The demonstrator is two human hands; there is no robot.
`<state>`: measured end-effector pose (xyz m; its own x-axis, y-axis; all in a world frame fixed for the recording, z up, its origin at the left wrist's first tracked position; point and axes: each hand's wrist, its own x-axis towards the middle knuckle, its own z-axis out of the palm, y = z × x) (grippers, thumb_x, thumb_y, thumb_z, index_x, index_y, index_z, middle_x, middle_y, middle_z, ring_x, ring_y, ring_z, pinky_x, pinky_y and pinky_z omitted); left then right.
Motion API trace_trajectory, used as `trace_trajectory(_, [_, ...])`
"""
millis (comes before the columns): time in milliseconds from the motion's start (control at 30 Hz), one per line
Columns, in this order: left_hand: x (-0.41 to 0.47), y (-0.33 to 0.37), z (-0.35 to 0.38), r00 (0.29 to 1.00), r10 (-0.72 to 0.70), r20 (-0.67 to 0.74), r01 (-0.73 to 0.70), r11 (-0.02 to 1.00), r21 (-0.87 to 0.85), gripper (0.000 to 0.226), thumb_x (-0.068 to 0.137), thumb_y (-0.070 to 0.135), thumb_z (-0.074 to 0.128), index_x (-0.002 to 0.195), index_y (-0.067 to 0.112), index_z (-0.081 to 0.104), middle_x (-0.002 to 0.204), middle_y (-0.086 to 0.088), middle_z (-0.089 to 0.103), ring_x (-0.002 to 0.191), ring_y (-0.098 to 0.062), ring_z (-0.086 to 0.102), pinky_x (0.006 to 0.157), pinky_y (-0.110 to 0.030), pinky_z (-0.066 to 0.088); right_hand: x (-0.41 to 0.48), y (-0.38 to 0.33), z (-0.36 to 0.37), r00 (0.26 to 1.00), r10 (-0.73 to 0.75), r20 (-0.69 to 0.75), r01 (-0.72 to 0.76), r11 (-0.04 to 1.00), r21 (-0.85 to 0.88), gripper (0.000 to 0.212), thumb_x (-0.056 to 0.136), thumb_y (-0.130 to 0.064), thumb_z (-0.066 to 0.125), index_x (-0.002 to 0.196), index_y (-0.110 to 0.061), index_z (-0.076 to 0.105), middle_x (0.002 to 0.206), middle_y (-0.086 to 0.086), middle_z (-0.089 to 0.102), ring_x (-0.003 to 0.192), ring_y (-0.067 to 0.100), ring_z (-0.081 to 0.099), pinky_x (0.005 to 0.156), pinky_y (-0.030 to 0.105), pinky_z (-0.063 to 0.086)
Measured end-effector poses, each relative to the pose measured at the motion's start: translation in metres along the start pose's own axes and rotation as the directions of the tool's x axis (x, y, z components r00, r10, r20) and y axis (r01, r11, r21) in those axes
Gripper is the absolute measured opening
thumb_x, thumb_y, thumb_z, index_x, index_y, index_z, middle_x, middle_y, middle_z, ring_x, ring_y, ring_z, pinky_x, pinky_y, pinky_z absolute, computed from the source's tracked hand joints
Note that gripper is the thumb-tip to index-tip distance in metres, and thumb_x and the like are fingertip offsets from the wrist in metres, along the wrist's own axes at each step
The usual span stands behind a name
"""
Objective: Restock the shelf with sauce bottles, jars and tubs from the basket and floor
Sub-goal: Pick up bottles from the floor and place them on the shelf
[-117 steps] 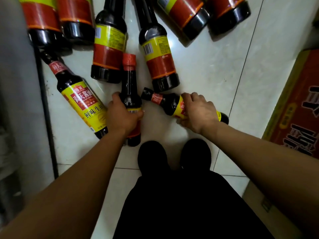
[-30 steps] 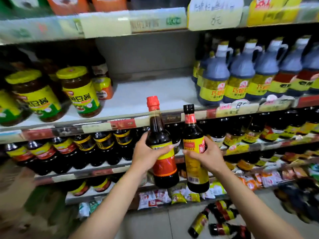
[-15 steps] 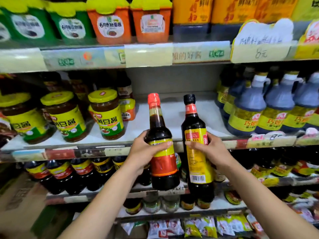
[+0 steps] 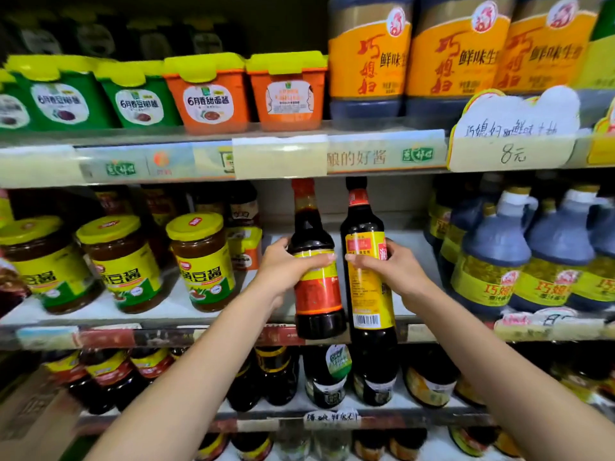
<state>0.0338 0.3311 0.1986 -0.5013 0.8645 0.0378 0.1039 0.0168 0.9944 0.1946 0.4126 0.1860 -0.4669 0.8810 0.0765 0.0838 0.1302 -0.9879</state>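
Note:
My left hand [image 4: 286, 267] grips a dark sauce bottle with a red cap and a red-and-yellow label [image 4: 316, 287], held upright. My right hand [image 4: 389, 266] grips a taller dark bottle with a black cap and a yellow label [image 4: 367, 294], also upright. Both bottles hang side by side in front of the middle shelf [image 4: 199, 334], level with the open gap between the jars and the jugs. Their caps reach up to the price rail of the shelf above [image 4: 279, 158].
Yellow-lidded jars [image 4: 199, 261] stand left of the gap and blue-grey jugs [image 4: 492, 261] stand right of it. Green and orange tubs [image 4: 209, 91] and big orange-labelled jugs [image 4: 366, 61] fill the top shelf. Dark bottles [image 4: 326, 377] line the lower shelves.
Both hands picked the two bottles up from the floor, then raised and carried them closer to the middle shelf. My view has tilted up and moved nearer.

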Motion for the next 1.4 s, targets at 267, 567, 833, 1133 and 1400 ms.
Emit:
trace_trajectory(267, [0.034, 0.0, 0.009, 0.993, 0.087, -0.077, -0.085, 0.996, 0.027, 0.057, 0.054, 0.009, 0.087, 0.097, 0.024, 0.052, 0.088, 0.005, 0.064, 0.078, -0.009, 0.062, 0.07, -0.026, 0.05, 0.034, 0.0, -0.002, 0.998, -0.013, -0.062, 0.016, 0.999, 0.044, 0.026, 0.069, -0.019, 0.079, 0.087, -0.022, 0.061, 0.084, 0.001, 0.067, 0.079, 0.018, 0.065, 0.068, 0.03, 0.051])
trace_trajectory(567, [0.072, -0.014, 0.012, 0.971, 0.16, -0.177, -0.138, 0.982, 0.132, 0.072, 0.047, 0.017, 0.091, 0.108, 0.019, 0.052, 0.104, -0.003, 0.066, 0.096, -0.021, 0.064, 0.088, -0.04, 0.052, 0.065, 0.006, -0.003, 0.991, -0.044, -0.127, 0.047, 0.999, 0.023, 0.039, 0.063, -0.015, 0.083, 0.089, -0.027, 0.056, 0.088, -0.003, 0.066, 0.079, 0.01, 0.063, 0.073, 0.029, 0.047])
trace_trajectory(833, [0.084, -0.03, 0.018, 0.951, 0.254, -0.173, -0.224, 0.958, 0.177, 0.068, 0.049, 0.016, 0.09, 0.105, 0.019, 0.051, 0.103, -0.002, 0.064, 0.1, -0.021, 0.061, 0.088, -0.035, 0.048, 0.079, 0.017, -0.004, 0.972, -0.133, -0.191, 0.13, 0.991, -0.028, 0.057, 0.057, -0.009, 0.086, 0.101, -0.022, 0.052, 0.099, 0.002, 0.065, 0.09, 0.018, 0.063, 0.077, 0.031, 0.049])
trace_trajectory(1133, [0.081, -0.042, 0.024, 0.939, 0.3, -0.165, -0.279, 0.95, 0.138, 0.076, 0.053, 0.012, 0.088, 0.118, 0.015, 0.049, 0.104, 0.005, 0.058, 0.1, -0.012, 0.056, 0.078, -0.017, 0.041, 0.084, 0.028, -0.009, 0.977, -0.159, -0.143, 0.149, 0.986, -0.077, 0.079, 0.043, -0.035, 0.09, 0.112, -0.028, 0.051, 0.111, 0.002, 0.067, 0.101, 0.019, 0.064, 0.089, 0.045, 0.052])
trace_trajectory(1400, [0.074, -0.041, 0.026, 0.951, 0.305, -0.048, -0.295, 0.943, 0.151, 0.08, 0.06, 0.014, 0.085, 0.127, 0.016, 0.041, 0.106, 0.009, 0.055, 0.105, -0.011, 0.054, 0.082, -0.02, 0.039, 0.073, 0.037, -0.017, 0.987, -0.155, -0.05, 0.151, 0.986, -0.067, 0.083, 0.061, -0.011, 0.084, 0.129, -0.025, 0.039, 0.12, -0.002, 0.055, 0.109, 0.014, 0.054, 0.091, 0.032, 0.045])
